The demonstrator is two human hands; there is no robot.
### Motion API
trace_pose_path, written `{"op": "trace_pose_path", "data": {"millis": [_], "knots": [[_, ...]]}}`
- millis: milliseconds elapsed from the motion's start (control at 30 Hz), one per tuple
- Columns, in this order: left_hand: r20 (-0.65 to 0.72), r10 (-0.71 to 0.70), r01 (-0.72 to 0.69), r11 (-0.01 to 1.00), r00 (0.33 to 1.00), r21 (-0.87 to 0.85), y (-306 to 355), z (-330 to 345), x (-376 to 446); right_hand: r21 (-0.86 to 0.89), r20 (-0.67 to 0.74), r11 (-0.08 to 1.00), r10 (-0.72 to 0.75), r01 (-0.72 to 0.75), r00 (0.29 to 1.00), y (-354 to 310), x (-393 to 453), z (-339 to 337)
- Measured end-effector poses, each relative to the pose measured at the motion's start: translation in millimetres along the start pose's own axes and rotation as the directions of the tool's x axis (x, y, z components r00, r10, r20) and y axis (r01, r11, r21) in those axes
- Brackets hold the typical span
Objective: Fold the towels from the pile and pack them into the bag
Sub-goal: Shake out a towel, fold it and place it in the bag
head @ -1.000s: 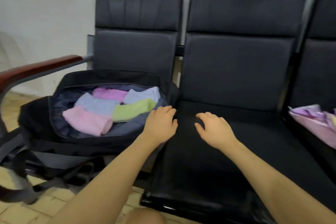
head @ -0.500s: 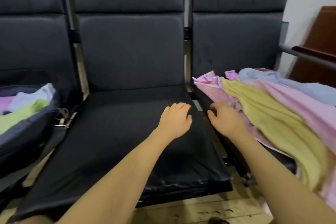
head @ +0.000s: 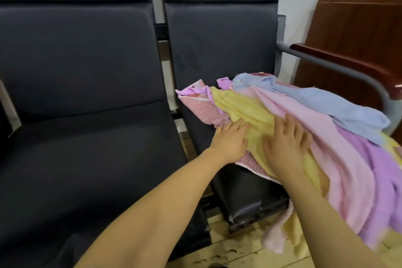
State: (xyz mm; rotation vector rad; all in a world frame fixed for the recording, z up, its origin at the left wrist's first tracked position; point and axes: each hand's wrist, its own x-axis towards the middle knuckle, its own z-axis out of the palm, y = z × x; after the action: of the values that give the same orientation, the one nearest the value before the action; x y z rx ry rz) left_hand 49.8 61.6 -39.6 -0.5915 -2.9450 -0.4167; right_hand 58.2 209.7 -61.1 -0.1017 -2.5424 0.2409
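Both hands lie flat with straight, spread fingers on the yellow towel (head: 245, 111), the left hand (head: 230, 143) at its near edge, the right hand (head: 287, 148) just beside it. That towel sits in the pile of towels (head: 326, 128) draped over the right-hand chair seat (head: 245, 191), between a speckled pink towel (head: 204, 109) and a pale pink towel (head: 304, 115); a blue towel (head: 330, 104) and a purple one (head: 374, 163) lie farther right. The cloth's lower ends seem to hang off the seat front. An empty black seat (head: 87, 159) stands to the left, a wooden armrest (head: 339, 59) to the right.
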Motion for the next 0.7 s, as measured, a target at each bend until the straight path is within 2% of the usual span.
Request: {"op": "trace_pose_path", "data": {"millis": [67, 200, 267, 333, 433, 500, 600, 700], "knots": [[-0.043, 0.035, -0.036, 0.999, 0.998, -0.021, 10, 1, 13, -0.014, -0.173, 1.000, 0.024, -0.027, 0.985, 13, 7, -7], [-0.089, 0.135, -0.139, 0.990, 0.987, -0.039, 36, 0, 40, -0.006, -0.144, 0.986, 0.167, -0.169, 0.975, 40, 12, -10], [-0.089, 0.174, -0.178, 0.983, 0.981, -0.034, 49, 1, 51, -0.037, -0.176, 0.987, 0.146, -0.155, 0.973, 44, 12, -8], [-0.066, 0.191, -0.194, 0.981, 0.979, -0.032, 58, 2, 59, 0.018, -0.210, 0.990, 0.144, -0.143, 0.967, 44, 12, -4], [-0.055, 0.200, -0.204, 0.975, 0.978, -0.087, 58, -1, 61, 0.166, -0.282, 0.984, 0.109, -0.063, 0.953, 39, 12, -8], [-0.084, 0.175, -0.190, 0.955, 0.981, -0.226, 51, -7, 55, 0.223, -0.370, 0.974, 0.049, 0.038, 0.928, 31, 14, -17], [-0.163, 0.109, -0.162, 0.919, 0.981, -0.360, 38, -20, 38, 0.214, -0.458, 0.962, -0.055, 0.170, 0.887, 13, 17, -30], [-0.182, 0.057, -0.116, 0.936, 0.982, -0.333, 23, -32, 20, 0.178, -0.417, 0.962, -0.115, 0.205, 0.902, -1, 15, -33]]}}
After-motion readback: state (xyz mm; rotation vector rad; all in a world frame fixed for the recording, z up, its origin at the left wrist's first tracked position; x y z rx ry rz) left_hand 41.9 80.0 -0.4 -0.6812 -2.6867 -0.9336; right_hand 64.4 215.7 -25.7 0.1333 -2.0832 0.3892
